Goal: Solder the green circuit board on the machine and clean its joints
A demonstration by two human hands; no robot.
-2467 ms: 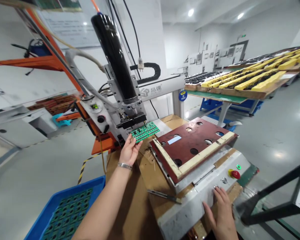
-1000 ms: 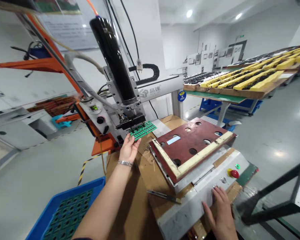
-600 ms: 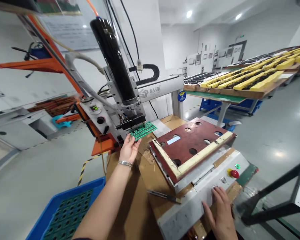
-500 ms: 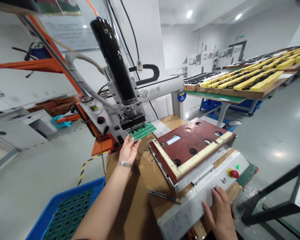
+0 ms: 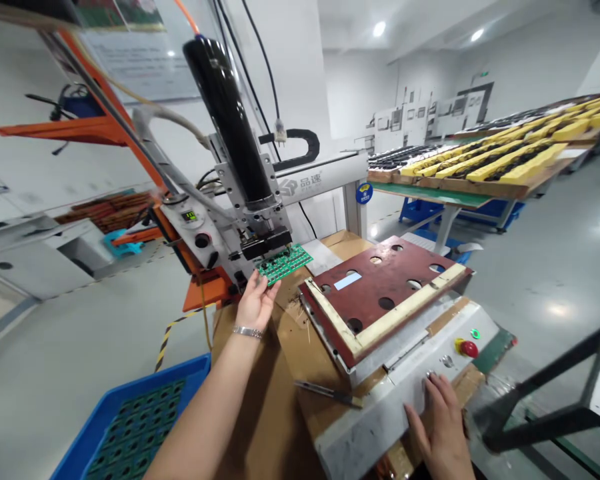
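My left hand [image 5: 258, 303] pinches the near edge of a green circuit board [image 5: 287, 264] between thumb and fingers. The board's far part lies beneath the black head [image 5: 267, 243] of a machine with a tall black cylinder [image 5: 227, 113]. Resting on the machine's grey front panel [image 5: 365, 427], my right hand [image 5: 440, 420] has its fingers spread, fingertips beside a metal push button. A red emergency stop button [image 5: 467, 348] and a green-lit button [image 5: 475, 333] sit further along that panel. Between the hands stands a dark red plate [image 5: 365, 287] with round holes and cream edge strips.
A utility knife [image 5: 327, 393] lies on the cardboard-covered bench [image 5: 250, 413]. At lower left, a blue bin [image 5: 105, 393] holds several green boards. Behind, a long table carries yellow trays [image 5: 510, 160]. A dark metal frame [image 5: 545, 407] stands at right.
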